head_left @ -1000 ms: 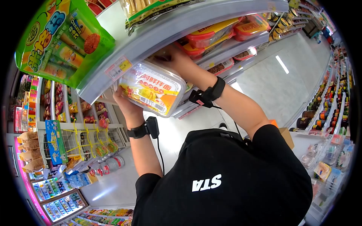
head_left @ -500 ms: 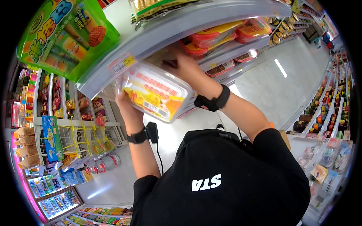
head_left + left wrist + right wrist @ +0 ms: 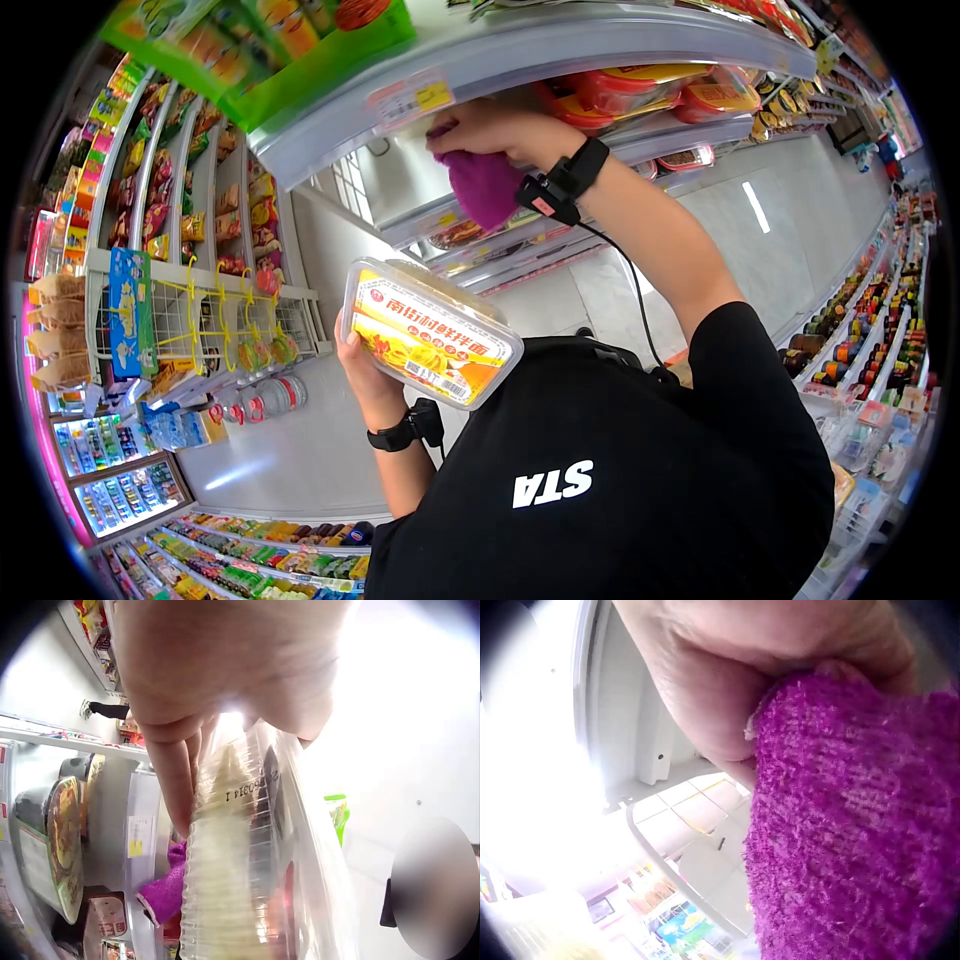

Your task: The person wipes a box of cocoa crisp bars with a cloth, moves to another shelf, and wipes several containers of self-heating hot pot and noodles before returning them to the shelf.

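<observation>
The left hand (image 3: 368, 378) grips one end of a clear plastic food box (image 3: 430, 335) with a yellow and orange label, held tilted in front of the body. In the left wrist view the box (image 3: 232, 862) appears side-on, fingers along its side. At the shelf front, the right hand (image 3: 490, 132) pinches a purple cloth (image 3: 485, 188), which hangs from the fingers below the upper shelf edge (image 3: 540, 62). The right wrist view shows the cloth (image 3: 855, 817) bunched under the right hand (image 3: 780, 645); the fingertips are hidden.
Red-lidded food boxes (image 3: 640, 90) sit on the shelf right of the right hand. A green snack bag (image 3: 270, 50) stands on the upper shelf. Wire baskets (image 3: 180, 340) and snack racks are at the left; an aisle floor (image 3: 790, 215) and shelves of jars are at the right.
The left hand has drawn the box down and away from the shelf. The right hand has come out from under the upper shelf, and the purple cloth now hangs in full view.
</observation>
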Motion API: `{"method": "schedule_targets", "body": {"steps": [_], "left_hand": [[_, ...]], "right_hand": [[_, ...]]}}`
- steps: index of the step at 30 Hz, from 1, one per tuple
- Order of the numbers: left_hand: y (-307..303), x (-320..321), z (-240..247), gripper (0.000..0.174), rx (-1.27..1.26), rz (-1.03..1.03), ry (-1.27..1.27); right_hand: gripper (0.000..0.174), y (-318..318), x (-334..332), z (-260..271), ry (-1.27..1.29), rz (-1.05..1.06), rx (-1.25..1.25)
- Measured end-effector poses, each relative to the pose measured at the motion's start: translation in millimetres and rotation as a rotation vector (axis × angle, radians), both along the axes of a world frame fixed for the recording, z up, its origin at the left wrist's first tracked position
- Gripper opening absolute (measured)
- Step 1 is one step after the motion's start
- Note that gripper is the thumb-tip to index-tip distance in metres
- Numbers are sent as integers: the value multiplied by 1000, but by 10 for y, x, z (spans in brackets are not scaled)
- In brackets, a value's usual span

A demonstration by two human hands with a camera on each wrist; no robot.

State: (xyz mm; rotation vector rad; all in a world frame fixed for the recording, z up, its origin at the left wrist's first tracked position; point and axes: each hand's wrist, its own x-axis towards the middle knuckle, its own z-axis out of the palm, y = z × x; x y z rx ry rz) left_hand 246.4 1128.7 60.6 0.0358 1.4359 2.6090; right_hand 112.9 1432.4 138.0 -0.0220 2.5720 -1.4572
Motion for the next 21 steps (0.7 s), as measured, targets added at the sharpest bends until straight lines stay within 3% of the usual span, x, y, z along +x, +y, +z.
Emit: {"method": "schedule_targets", "body": {"steps": [3, 7, 12, 13, 15, 21], "left_hand": [[-76, 62, -50, 63, 25, -3, 2], [-94, 90, -126, 63, 56, 14, -22], [-76, 86, -177, 64, 75, 9, -23], [-90, 104, -193, 64, 61, 12, -68], [-101, 118, -188, 65, 45, 4, -101], [110, 186, -101, 66, 32, -53, -17]], "right_hand": [[25, -15, -113, -116, 14, -32, -63], [36, 31, -211, -195, 55, -59, -140], [40, 49, 11, 1, 269, -75, 256], [43, 33, 62, 183, 163, -71, 453], [45, 168, -100, -16, 253, -129, 612], [42, 223, -93, -273, 400, -334, 456]]}}
